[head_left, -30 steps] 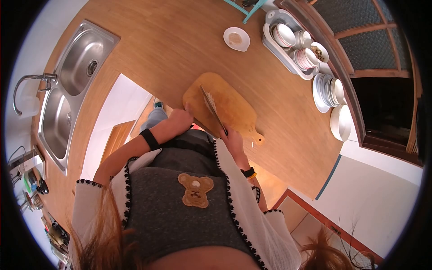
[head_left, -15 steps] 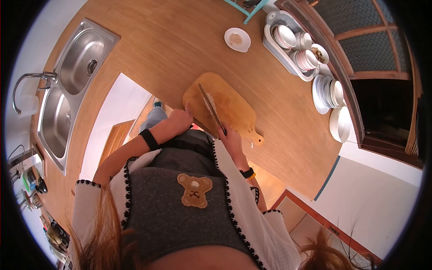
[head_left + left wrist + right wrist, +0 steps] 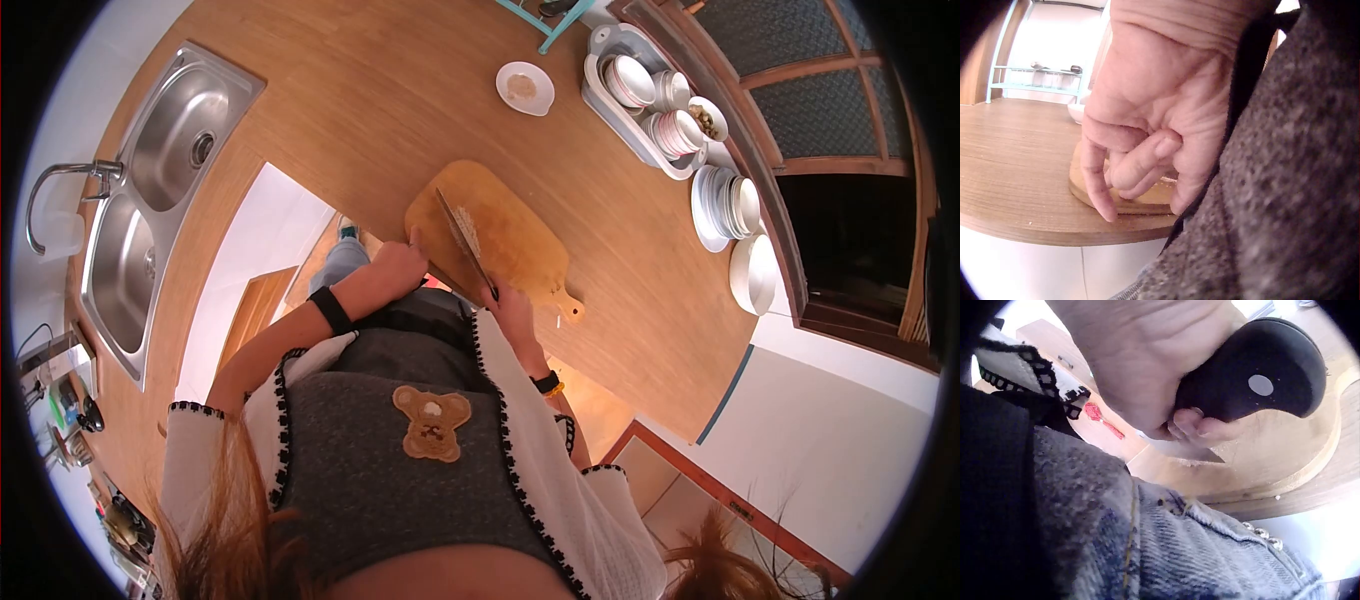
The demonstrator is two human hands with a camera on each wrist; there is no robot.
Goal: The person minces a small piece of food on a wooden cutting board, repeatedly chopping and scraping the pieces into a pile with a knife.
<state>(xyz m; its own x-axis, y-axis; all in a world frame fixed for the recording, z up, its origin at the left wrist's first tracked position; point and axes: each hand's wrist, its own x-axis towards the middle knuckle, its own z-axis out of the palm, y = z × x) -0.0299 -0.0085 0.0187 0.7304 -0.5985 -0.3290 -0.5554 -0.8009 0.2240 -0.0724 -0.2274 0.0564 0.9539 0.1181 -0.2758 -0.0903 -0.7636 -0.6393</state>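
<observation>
Closest to your waist, your right hand (image 3: pixel 512 312) is wrapped tight round the black handle of the knife (image 3: pixel 462 245). Your left hand (image 3: pixel 400 265) sits just beside it at the near rim of the board (image 3: pixel 525 245), fingers loosely curled, one fingertip down on the counter (image 3: pixel 380 110), holding nothing. The blade runs away from you, slanting left across the board. Pale chopped bits (image 3: pixel 466 218) lie against the blade's far half, on its right side, away from your left hand. A saucer (image 3: pixel 524 88) sits well beyond.
</observation>
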